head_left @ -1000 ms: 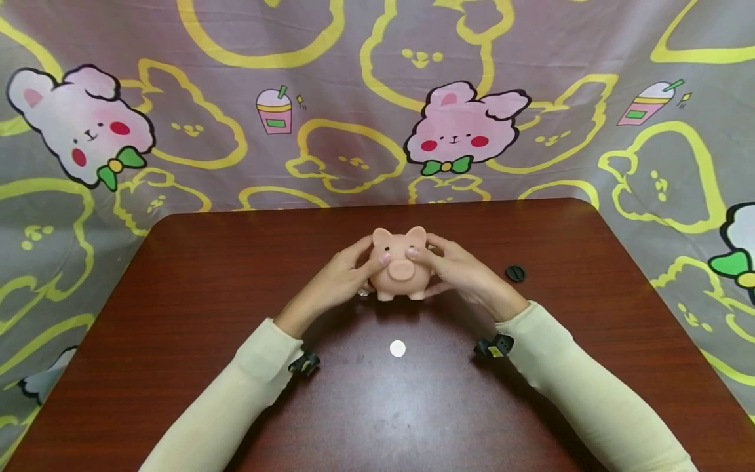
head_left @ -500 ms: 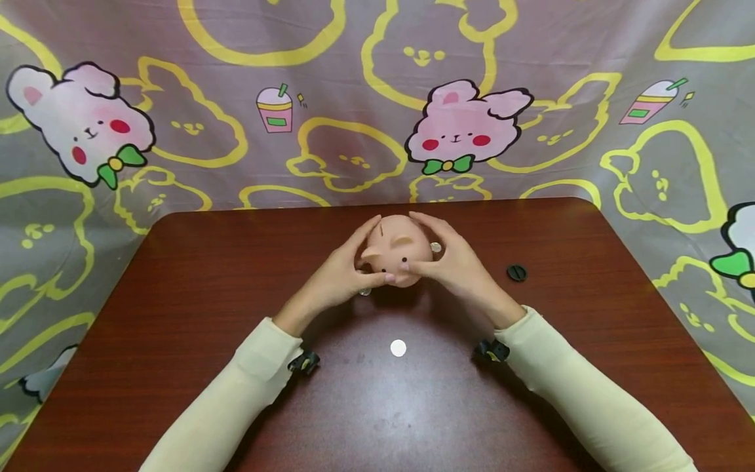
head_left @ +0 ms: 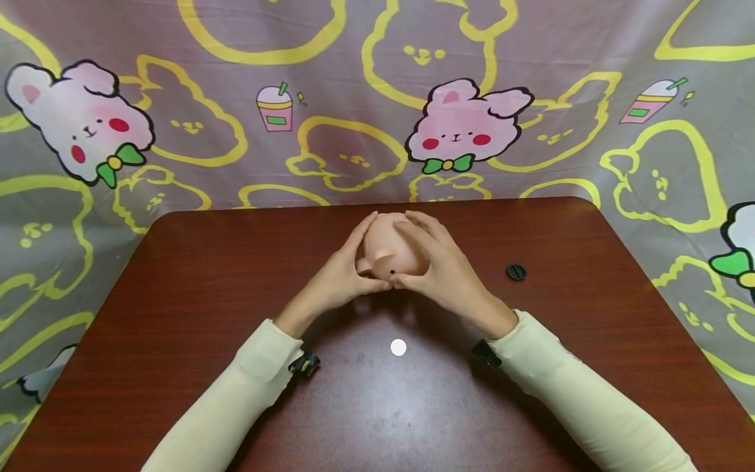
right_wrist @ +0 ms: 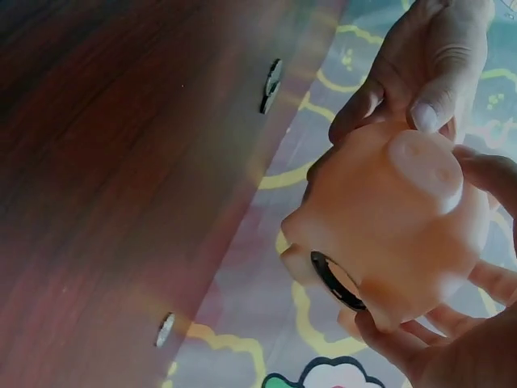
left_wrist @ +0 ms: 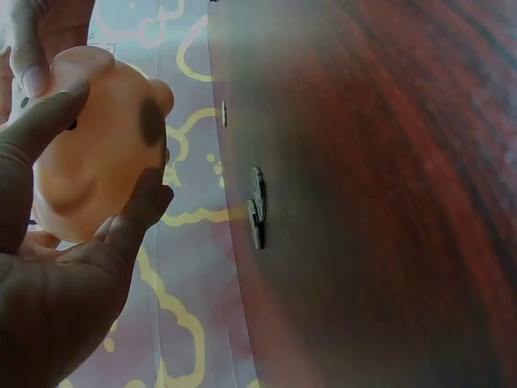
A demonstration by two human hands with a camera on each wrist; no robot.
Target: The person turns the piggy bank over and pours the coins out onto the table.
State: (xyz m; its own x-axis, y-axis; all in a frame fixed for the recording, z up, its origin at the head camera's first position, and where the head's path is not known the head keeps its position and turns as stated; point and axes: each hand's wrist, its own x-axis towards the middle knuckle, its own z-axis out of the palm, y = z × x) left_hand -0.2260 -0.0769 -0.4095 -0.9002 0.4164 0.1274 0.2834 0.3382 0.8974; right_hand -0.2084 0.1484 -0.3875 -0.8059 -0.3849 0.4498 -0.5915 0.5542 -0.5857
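A pink piggy bank (head_left: 386,239) is held between both hands, raised off the table. Its back faces up and its snout tilts down toward the person. The left hand (head_left: 339,272) grips one side, thumb near the face. On the other side the right hand (head_left: 451,272) grips it, fingers over the back and thumb by the snout. In the right wrist view, the belly of the piggy bank (right_wrist: 371,218) shows a round opening with a black rim (right_wrist: 338,281). Two coins (left_wrist: 257,194) lie close together on the table; another coin (right_wrist: 165,330) lies apart.
A round black plug (head_left: 516,272) with a slot lies on the brown table (head_left: 206,295), right of the right hand. On the tabletop in front of the hands is a round white spot (head_left: 398,347). A patterned cloth (head_left: 348,85) hangs behind the table.
The piggy bank has tipped from facing the person upright to back-up, snout lowered, then turned a little. The right hand's fingers have moved over its back. Coins beside it are now hidden in the head view.
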